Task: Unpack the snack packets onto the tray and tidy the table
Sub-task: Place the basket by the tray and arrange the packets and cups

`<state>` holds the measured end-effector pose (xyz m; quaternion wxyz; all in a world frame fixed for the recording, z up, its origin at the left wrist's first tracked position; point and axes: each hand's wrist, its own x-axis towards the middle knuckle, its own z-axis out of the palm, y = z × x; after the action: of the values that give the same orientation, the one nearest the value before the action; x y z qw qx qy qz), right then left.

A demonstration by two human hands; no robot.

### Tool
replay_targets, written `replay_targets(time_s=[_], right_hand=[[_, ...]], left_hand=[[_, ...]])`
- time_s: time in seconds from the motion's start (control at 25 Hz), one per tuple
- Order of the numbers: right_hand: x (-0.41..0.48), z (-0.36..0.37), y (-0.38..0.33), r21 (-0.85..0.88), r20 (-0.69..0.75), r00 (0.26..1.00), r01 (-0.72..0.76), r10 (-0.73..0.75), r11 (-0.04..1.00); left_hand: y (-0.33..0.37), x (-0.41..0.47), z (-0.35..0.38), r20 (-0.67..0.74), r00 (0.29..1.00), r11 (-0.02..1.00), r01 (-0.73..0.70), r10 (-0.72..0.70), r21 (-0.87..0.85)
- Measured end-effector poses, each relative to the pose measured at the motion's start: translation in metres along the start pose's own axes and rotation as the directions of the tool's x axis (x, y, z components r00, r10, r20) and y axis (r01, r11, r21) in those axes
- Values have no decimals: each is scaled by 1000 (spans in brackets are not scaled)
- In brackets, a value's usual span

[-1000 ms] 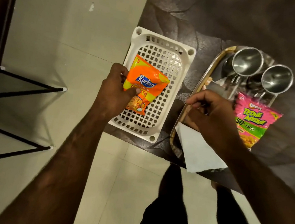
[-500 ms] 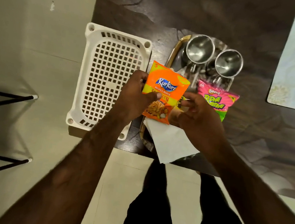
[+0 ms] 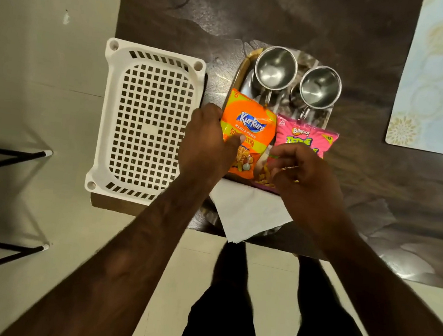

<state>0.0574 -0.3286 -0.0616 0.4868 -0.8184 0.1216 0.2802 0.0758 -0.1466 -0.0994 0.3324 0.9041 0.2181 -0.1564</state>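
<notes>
Dark marbled table [image 3: 287, 15] bearing tray [image 3: 243, 68], over pale tiled floor [image 3: 33, 63].

dark marbled table [image 3: 301, 16], pale tiled floor [image 3: 44, 64]

Dim, warm indoor lighting. The dark desk [image 3: 313, 26] shows soft glare patches beyond the hands and at the lower right. The two steel cups [image 3: 275, 69], just beyond the right hand [image 3: 305, 177], carry bright highlights on their rims. The pale floor [image 3: 47, 65], to the left of the left hand [image 3: 206, 149], bears broad diffuse shadows. Wide-angle distortion stretches the forearms toward the lower edge. The right hand is slightly motion-blurred; the packet print is legible.
</notes>
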Motion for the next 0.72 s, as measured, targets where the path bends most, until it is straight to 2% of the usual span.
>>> replay_targets(time_s=[0.32, 0.52, 0.72], right_hand=[[16, -25, 11, 77, -78, 997, 31, -25, 997], [20, -32, 17, 60, -162, 986, 37, -27, 998], [23, -36, 20, 57, -144, 989, 44, -35, 997]], left_hand=[[0, -5, -1, -14, 999, 988, 36, -34, 149], [-6, -8, 3, -18, 998, 995, 56, -55, 77], [-7, -5, -2, -10, 999, 999, 36, -36, 32]])
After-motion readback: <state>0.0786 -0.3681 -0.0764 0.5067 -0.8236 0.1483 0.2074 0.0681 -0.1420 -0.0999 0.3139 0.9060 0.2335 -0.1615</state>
